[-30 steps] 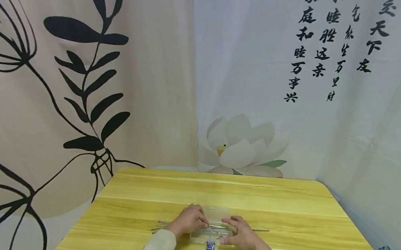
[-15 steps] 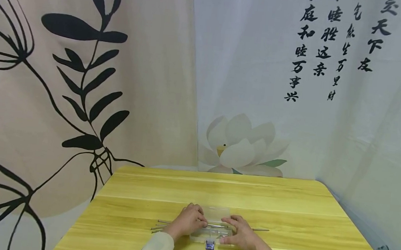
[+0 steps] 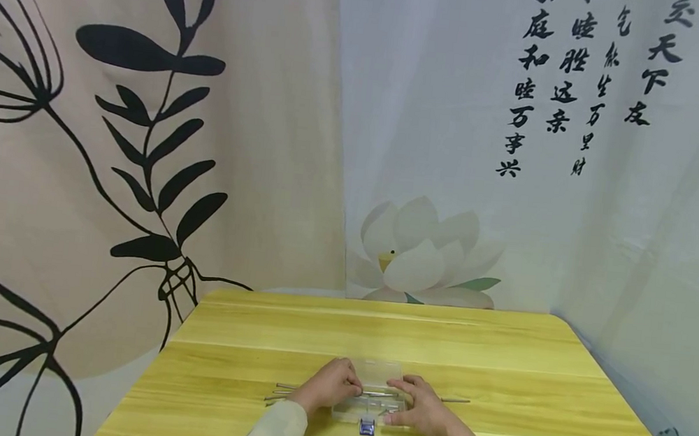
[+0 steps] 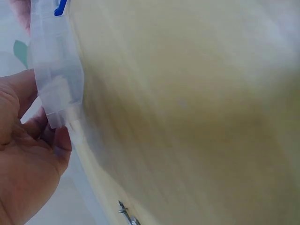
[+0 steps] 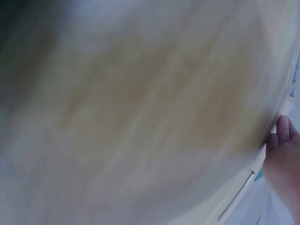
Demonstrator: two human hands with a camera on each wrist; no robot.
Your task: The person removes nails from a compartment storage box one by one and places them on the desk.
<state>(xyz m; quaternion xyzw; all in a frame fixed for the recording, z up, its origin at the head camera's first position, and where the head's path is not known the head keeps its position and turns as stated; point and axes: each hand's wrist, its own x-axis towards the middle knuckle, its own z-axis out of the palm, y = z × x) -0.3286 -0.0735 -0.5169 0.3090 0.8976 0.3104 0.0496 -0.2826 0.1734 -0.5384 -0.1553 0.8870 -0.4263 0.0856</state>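
Observation:
A clear plastic compartment box (image 3: 356, 412) lies on the wooden table with its lid (image 3: 377, 374) folded back and a blue front latch (image 3: 366, 427). Over its left far corner, my left hand (image 3: 328, 386) pinches near one end of a long metal nail (image 3: 379, 395) along the far compartment. The left wrist view has the box wall (image 4: 56, 70) hiding some fingertips, with other fingers curled beyond it. My right hand (image 3: 426, 409) grips the box's right end, thumb at the near side, fingers at the far side. In the right wrist view this hand (image 5: 283, 154) shows only at the edge.
Several long nails (image 3: 276, 399) lie left of the box, partly behind my left wrist. Another single nail (image 3: 455, 400) lies beyond my right hand. The table (image 3: 501, 352) stands before a printed curtain (image 3: 278, 169).
Both hands hold nearly the same place. The head view shifts very slightly; the box and nails stay put.

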